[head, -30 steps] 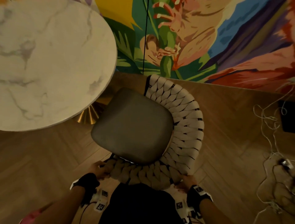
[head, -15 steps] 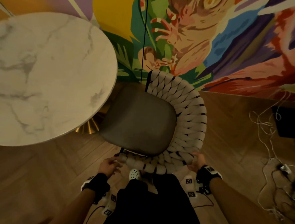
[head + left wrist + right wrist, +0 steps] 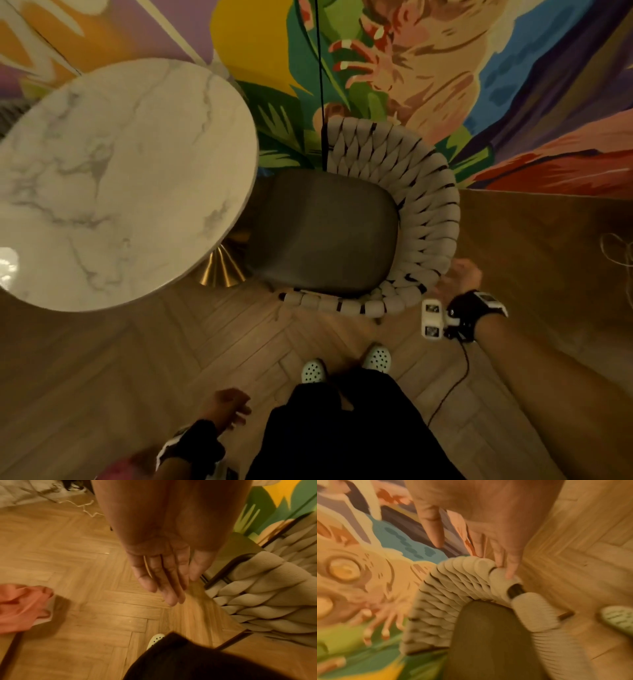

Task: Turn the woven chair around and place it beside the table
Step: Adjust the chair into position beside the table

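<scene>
No legible text, labels, brand names or numbers in any view. Only sign-like marks: square black-and-white coded tags on the white block [image 3: 432, 319] strapped at the right wrist, just beside the woven chair's [image 3: 424, 219] back rim; pattern too small and blurred to decode. Mural on the wall [image 3: 428, 68] behind the chair carries painted shapes only, no lettering.

head overhead; blurry wrists near chair [image 3: 424, 219]
</scene>
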`<state>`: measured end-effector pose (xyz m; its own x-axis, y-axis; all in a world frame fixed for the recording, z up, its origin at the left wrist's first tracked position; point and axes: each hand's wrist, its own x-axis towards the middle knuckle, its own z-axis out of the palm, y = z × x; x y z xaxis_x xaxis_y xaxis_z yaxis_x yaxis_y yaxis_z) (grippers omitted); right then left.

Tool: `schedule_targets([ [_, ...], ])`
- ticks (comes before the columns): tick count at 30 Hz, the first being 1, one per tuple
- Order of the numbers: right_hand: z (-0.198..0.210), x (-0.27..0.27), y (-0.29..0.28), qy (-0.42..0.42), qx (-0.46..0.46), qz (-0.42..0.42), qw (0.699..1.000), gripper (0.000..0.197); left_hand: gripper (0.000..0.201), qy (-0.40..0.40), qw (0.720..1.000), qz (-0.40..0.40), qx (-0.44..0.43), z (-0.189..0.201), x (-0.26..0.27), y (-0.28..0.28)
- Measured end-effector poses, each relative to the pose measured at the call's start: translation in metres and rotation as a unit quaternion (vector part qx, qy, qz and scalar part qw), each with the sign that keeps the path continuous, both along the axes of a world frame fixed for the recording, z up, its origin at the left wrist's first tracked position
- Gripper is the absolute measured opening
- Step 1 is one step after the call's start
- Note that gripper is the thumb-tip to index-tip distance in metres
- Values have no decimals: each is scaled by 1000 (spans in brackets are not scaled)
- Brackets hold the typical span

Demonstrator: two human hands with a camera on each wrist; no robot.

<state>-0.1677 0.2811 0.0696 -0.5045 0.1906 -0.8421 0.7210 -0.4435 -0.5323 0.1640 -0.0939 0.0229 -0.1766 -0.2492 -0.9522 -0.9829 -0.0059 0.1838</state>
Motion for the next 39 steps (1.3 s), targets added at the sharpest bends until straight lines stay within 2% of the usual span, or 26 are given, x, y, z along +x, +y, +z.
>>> schedule_targets([
  [2,0,-26,7,16,12,-18,1000,29,17,-5,999,36,-21,2,16,10],
  [4,-7,-40,14,9,9,3,1000,37,18,-15,998,65,-20,7,31,20],
  [6,-19,-38,13,-4,45,76,996,42,19,-30,995,90,-7,11,43,26],
  [7,-22,-31,9,11,107,130,986,42,19,-37,994,100,-4,13,47,27],
  [8,-29,-20,4,51,190,198,960,44,19,-42,993,109,-1,13,50,28],
  [9,-33,-6,-4,108,270,282,914,45,19,-45,993,112,-3,13,52,27],
  [10,-38,10,-14,158,328,374,853,44,19,-48,993,109,-4,13,53,26],
  [12,-51,38,-40,210,367,534,733,43,17,-54,994,95,-6,12,48,18],
  [13,-58,48,-52,207,358,592,691,45,17,-56,995,83,-5,11,43,13],
  [15,-70,58,-74,188,367,667,620,53,16,-47,998,46,-7,9,27,1],
  [18,-80,56,-108,186,433,748,468,61,17,22,999,22,-33,12,5,-28],
  [19,-83,54,-119,181,439,764,436,59,18,44,998,19,-41,17,-3,-40],
  [20,-86,50,-128,175,436,777,419,55,19,60,997,15,-44,22,-9,-51],
  [24,-93,26,-153,155,389,817,396,41,23,88,994,10,-57,32,-16,-94],
  [26,-89,19,-159,142,362,834,392,39,24,76,995,10,-70,31,-8,-115],
  [31,-88,-3,-164,140,361,832,397,41,23,-26,998,16,-55,10,36,-148],
  [33,-89,-17,-170,143,364,834,390,43,28,-48,997,12,-55,3,49,-159],
  [36,-85,-29,-180,144,385,829,380,47,27,-57,997,-30,-51,5,38,-169],
  [39,-79,-25,-187,145,386,828,381,41,23,-40,994,-75,-63,13,6,-172],
])
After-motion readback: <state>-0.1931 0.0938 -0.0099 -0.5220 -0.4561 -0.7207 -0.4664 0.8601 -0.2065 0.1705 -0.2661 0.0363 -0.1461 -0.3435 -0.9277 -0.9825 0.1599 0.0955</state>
